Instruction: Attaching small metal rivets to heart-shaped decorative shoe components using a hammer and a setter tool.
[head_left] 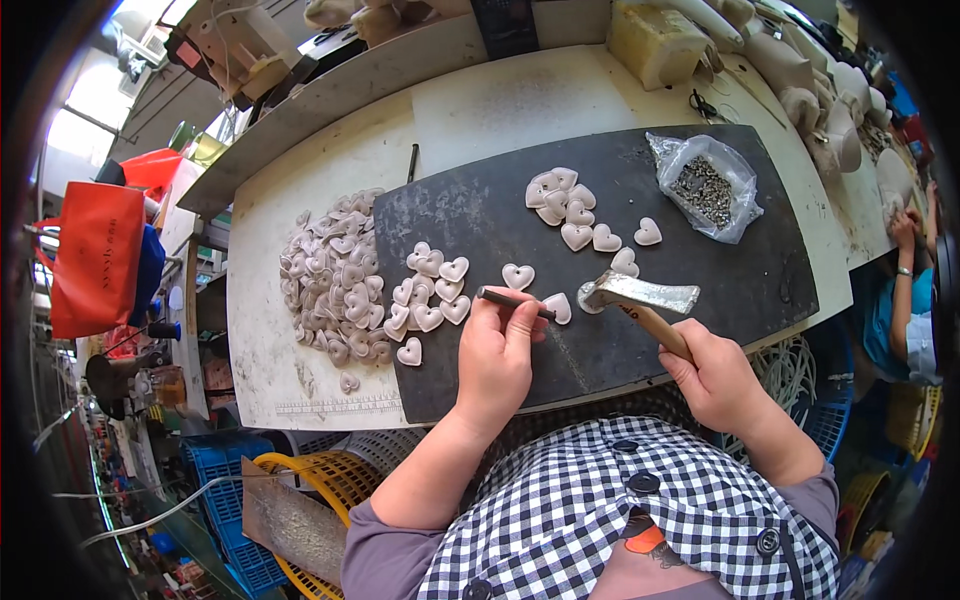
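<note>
My left hand (497, 362) is closed around a dark metal punch (522, 304), which slants down to the right. Its lower tip is beside a pale padded heart (560, 307) on the black mat (640, 360). My right hand (718, 378) grips the wooden handle of a hammer (645, 296). The metal head hangs over the mat, right of that heart, and another heart (624, 262) shows just behind it. A single heart (517, 276) lies beyond the punch. Several hearts with small centre dots are grouped farther back (560, 195) and to the left (427, 290).
A large pile of pale hearts (335, 275) covers the table's left side. A clear plastic bag of small metal pieces (707, 192) lies at the mat's far right. Behind the mat are a thin dark rod (413, 163) and scissors (703, 104). A yellow basket (335, 480) stands below the front edge.
</note>
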